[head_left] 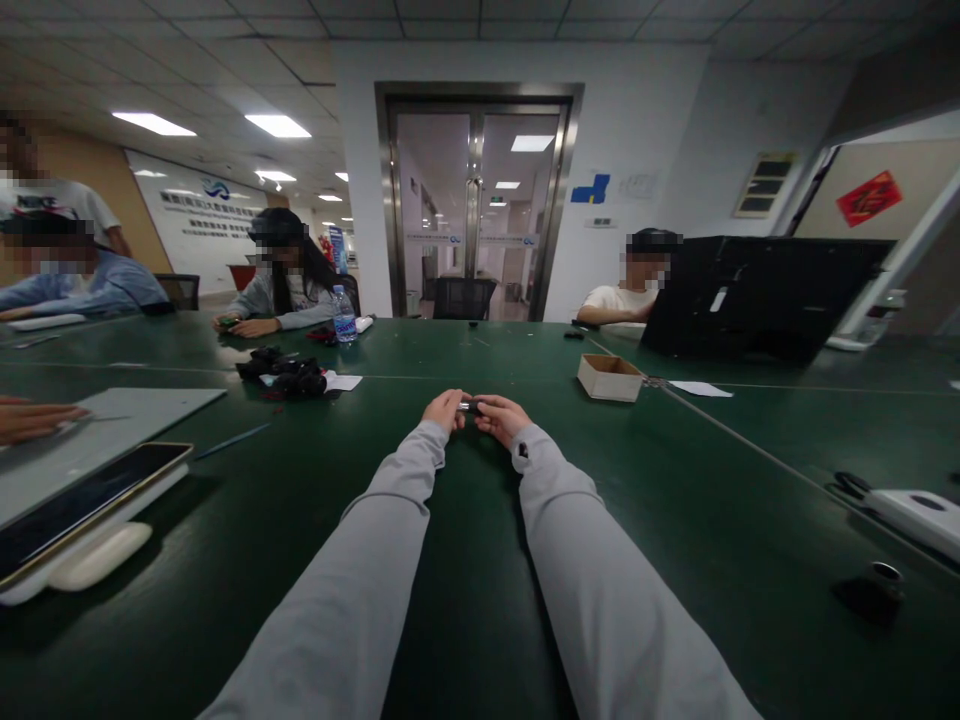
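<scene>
Left hand (pixel 444 410): fingers closed on one end of a small, slim black-and-silver piece (pixel 470 406).
Right hand (pixel 502 415): fingers pinched on its other end.
Piece: held between both hands, over the dark green, smooth tabletop (pixel 675 480) — whether it touches, I cannot tell.
Pale, open-topped rectangular box (pixel 606 382): beyond the hands, to the right — apart from them.

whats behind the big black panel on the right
A person in a light top shows past the left edge of the black panel; the panel hides part of that person and anything else directly behind it.
</scene>
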